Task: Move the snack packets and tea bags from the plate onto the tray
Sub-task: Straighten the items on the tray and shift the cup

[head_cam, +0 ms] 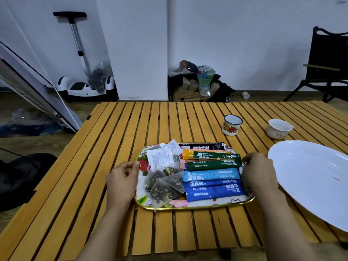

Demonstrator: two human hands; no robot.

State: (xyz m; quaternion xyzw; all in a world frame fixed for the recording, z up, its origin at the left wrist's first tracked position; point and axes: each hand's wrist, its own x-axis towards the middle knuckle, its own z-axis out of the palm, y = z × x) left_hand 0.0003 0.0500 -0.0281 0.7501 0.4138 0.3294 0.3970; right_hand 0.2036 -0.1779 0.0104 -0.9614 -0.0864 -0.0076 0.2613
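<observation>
Here both hands, left (pixel 121 180) and right (pixel 258 171), curl their grip on the tray (pixel 197 205) edges

Floral gold-rimmed tray (pixel 195 205) carries blue, green, orange and black packets (pixel 212 180). At three o'clock, a plain white plate (pixel 308 178). The counter (pixel 116 132) is yellow slats; one cup (pixel 231 125) is flowered.

Packets (pixel 212 178) right, tea bags (pixel 163 183) left on tray (pixel 197 205); plate (pixel 310 178) right of tray.
</observation>
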